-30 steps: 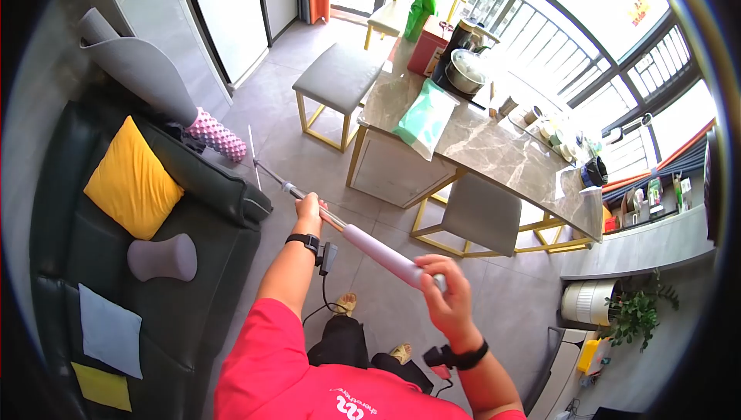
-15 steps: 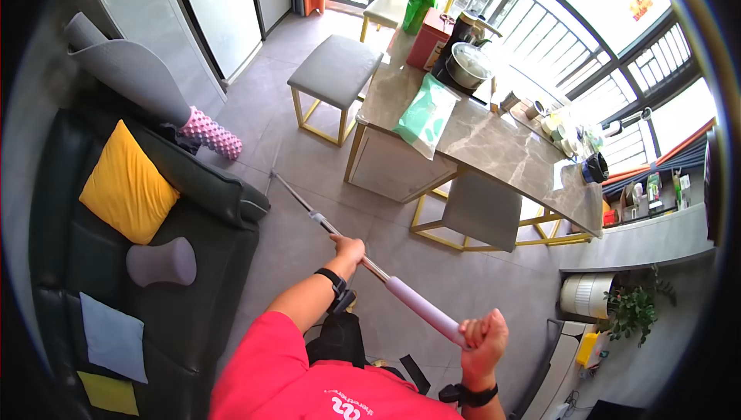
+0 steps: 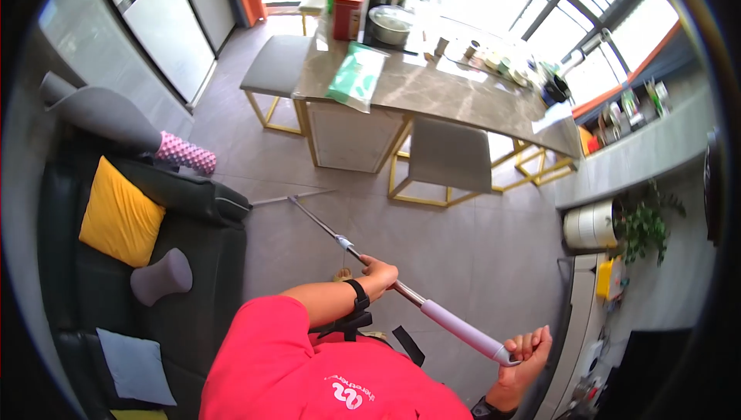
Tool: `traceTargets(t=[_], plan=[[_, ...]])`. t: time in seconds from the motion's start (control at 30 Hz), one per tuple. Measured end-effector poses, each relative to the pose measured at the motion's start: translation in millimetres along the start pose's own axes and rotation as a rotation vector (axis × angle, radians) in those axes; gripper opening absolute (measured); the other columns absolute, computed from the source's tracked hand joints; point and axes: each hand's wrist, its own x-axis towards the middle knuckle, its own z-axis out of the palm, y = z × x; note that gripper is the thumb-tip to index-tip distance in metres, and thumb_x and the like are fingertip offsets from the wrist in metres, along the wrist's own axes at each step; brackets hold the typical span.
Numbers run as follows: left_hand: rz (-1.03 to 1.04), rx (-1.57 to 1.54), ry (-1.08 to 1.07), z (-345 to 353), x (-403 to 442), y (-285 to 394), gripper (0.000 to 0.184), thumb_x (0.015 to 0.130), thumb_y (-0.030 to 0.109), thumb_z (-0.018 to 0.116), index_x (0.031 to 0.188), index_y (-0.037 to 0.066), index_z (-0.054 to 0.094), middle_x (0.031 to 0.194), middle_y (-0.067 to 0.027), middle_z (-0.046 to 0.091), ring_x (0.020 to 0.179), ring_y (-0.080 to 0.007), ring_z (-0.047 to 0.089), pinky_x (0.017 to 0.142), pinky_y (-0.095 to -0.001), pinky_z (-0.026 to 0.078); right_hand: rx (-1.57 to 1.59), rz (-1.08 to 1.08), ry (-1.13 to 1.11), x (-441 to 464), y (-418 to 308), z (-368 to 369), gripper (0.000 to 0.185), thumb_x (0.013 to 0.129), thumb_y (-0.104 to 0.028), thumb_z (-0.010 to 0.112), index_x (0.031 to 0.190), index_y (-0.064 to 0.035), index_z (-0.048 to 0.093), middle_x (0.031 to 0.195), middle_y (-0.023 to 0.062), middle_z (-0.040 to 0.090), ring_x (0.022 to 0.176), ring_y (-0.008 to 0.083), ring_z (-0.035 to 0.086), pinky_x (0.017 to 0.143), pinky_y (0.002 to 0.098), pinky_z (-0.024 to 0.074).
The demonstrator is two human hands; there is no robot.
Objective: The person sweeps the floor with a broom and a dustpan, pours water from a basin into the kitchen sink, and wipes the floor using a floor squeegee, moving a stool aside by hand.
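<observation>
A long-handled flat mop (image 3: 463, 332) slants across the view, with a metal pole and a lavender foam grip. My left hand (image 3: 379, 276) is closed around the metal pole below the foam grip. At the handle's top end, my right hand (image 3: 526, 357) is curled with its fingers closed on the tip of the grip. The thin, flat mop head (image 3: 270, 200) rests on the grey tiled floor, near the front corner of the dark sofa.
A dark sofa (image 3: 208, 281) with cushions lies on the left, near a pink foam roller (image 3: 187, 153). Ahead stand a marble-topped table (image 3: 432, 84) and grey stools (image 3: 450, 154) with gold legs. A potted plant (image 3: 644, 223) and a low cabinet (image 3: 567, 327) are on the right.
The view has turned and shifted right. Both hands still hold the mop, and its head now lies crosswise on the floor by the sofa corner, between sofa and table.
</observation>
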Motion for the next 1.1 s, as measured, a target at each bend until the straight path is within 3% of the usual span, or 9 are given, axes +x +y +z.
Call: traceTargets(t=[0.2, 0.23, 0.6, 0.7, 0.77, 0.8, 0.87, 0.93, 1.1], plan=[[0.082, 0.102, -0.136, 52, -45, -38, 0.09, 0.077, 0.009, 0.05, 0.135, 0.001, -0.019, 0.112, -0.0194, 0.047, 0.073, -0.0229, 0.06, 0.052, -0.0273, 0.053, 0.059, -0.128, -0.071, -15, -43, -64, 0.031, 0.09, -0.024, 0.047, 0.065, -0.013, 0.035, 0.046, -0.0049, 0.022, 0.039, 0.0051, 0.02, 0.038, 0.0203, 0.0275], [0.08, 0.133, -0.187, 65, -46, -51, 0.087, 0.079, 0.011, 0.043, 0.132, 0.002, -0.025, 0.107, -0.0176, 0.046, 0.075, -0.0199, 0.058, 0.063, -0.0316, 0.053, 0.033, -0.151, -0.079, -18, -50, -80, 0.031, 0.09, -0.025, 0.048, 0.064, -0.0127, 0.035, 0.046, -0.005, 0.022, 0.039, 0.0048, 0.019, 0.038, 0.0204, 0.0271], [0.063, 0.299, -0.485, 201, -150, -160, 0.09, 0.081, 0.014, 0.044, 0.126, -0.001, -0.033, 0.093, -0.0126, 0.047, 0.07, -0.0183, 0.056, 0.062, -0.031, 0.052, -0.026, -0.465, 0.08, -71, -156, -221, 0.033, 0.088, -0.023, 0.049, 0.062, -0.0107, 0.033, 0.047, -0.0042, 0.022, 0.039, 0.0053, 0.018, 0.035, 0.0215, 0.0257], [0.09, 0.353, -0.552, 228, -186, -176, 0.086, 0.081, 0.014, 0.044, 0.128, -0.003, -0.026, 0.091, -0.0123, 0.047, 0.069, -0.0177, 0.055, 0.062, -0.0314, 0.053, -0.043, -0.582, 0.085, -96, -179, -234, 0.03, 0.089, -0.023, 0.048, 0.065, -0.0103, 0.034, 0.048, -0.0038, 0.025, 0.04, 0.0048, 0.019, 0.034, 0.0206, 0.0242], [0.05, 0.367, -0.628, 235, -200, -185, 0.065, 0.081, 0.014, 0.047, 0.126, -0.004, 0.004, 0.089, -0.0115, 0.046, 0.071, -0.0177, 0.055, 0.062, -0.0321, 0.053, -0.075, -0.709, 0.078, -115, -183, -234, 0.028, 0.09, -0.023, 0.047, 0.07, -0.0087, 0.035, 0.05, -0.003, 0.028, 0.039, 0.005, 0.022, 0.033, 0.0193, 0.0264], [0.047, 0.409, -0.639, 234, -203, -187, 0.065, 0.081, 0.014, 0.047, 0.126, -0.004, 0.004, 0.089, -0.0115, 0.046, 0.071, -0.0177, 0.055, 0.062, -0.0321, 0.053, -0.07, -0.72, 0.121, -125, -181, -230, 0.028, 0.09, -0.023, 0.047, 0.07, -0.0087, 0.035, 0.05, -0.003, 0.028, 0.039, 0.005, 0.022, 0.033, 0.0193, 0.0264], [0.02, 0.459, -0.794, 227, -210, -187, 0.037, 0.081, 0.013, 0.049, 0.106, 0.001, 0.025, 0.089, -0.0107, 0.044, 0.071, -0.0181, 0.054, 0.063, -0.0327, 0.054, -0.091, -0.925, -0.074, -144, -174, -218, 0.028, 0.089, -0.02, 0.051, 0.07, -0.0063, 0.035, 0.05, -0.0018, 0.031, 0.039, 0.0061, 0.026, 0.033, 0.0201, 0.0336], [0.007, 0.497, -0.865, 210, -217, -184, 0.03, 0.081, 0.012, 0.049, 0.099, 0.003, 0.027, 0.086, -0.0096, 0.043, 0.071, -0.0183, 0.054, 0.063, -0.0328, 0.054, -0.106, -0.949, -0.249, -167, -173, -210, 0.024, 0.085, -0.013, 0.057, 0.071, -0.003, 0.04, 0.054, 0.0033, 0.043, 0.042, 0.0094, 0.04, 0.038, 0.0249, 0.0458], [0.073, 0.491, -0.9, 176, -217, -145, 0.023, 0.081, 0.009, 0.05, 0.091, 0.006, 0.03, 0.077, -0.0065, 0.04, 0.065, -0.0169, 0.049, 0.055, -0.0328, 0.051, -0.258, -1.069, -0.312, -175, -166, -190, 0.025, 0.085, -0.014, 0.057, 0.07, -0.0032, 0.041, 0.054, 0.0054, 0.045, 0.04, 0.0107, 0.043, 0.038, 0.0263, 0.0482]])
